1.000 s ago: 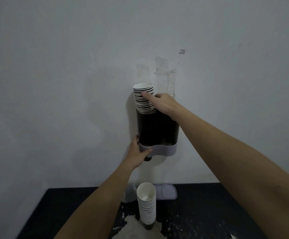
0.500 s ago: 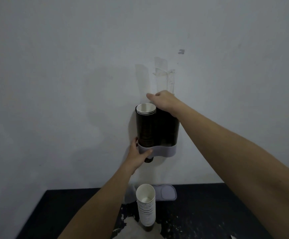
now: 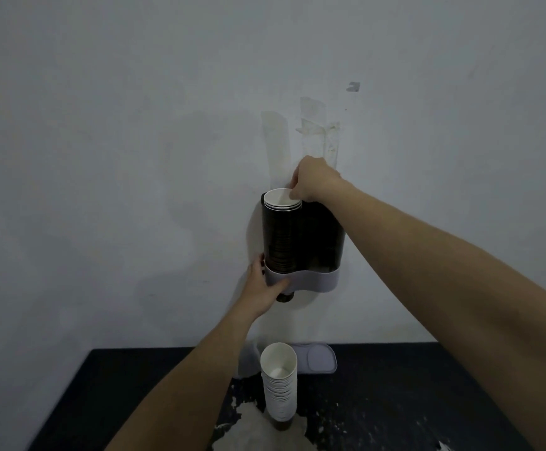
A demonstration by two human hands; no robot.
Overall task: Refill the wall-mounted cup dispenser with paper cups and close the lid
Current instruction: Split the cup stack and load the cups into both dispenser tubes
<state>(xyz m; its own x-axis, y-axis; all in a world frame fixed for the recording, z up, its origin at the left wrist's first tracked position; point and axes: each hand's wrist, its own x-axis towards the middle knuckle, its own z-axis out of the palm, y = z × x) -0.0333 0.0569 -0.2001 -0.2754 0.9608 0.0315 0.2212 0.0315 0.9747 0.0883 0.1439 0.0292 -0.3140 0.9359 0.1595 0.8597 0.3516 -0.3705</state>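
The dark twin-tube cup dispenser (image 3: pixel 322 242) hangs on the wall, with a pale lilac base (image 3: pixel 314 281). A stack of white paper cups (image 3: pixel 280 200) fills its left tube, the rims just above the top. My right hand (image 3: pixel 314 183) rests at the top, fingertips touching the uppermost cup's rim. My left hand (image 3: pixel 263 284) grips the left side of the base from below, where a dark cup bottom (image 3: pixel 285 297) pokes out. A second cup stack (image 3: pixel 279 382) stands on the black table. The lilac lid (image 3: pixel 317 359) lies behind it against the wall.
The black table (image 3: pixel 411 402) has white chipped patches near the front. Strips of old tape (image 3: pixel 317 131) stick to the grey wall above the dispenser. A pale translucent object (image 3: pixel 249 359) sits left of the standing stack.
The cup stack has slid down into the left tube, from well above the rim to almost flush. My right hand followed it down and stays at the top. My left hand has not moved.
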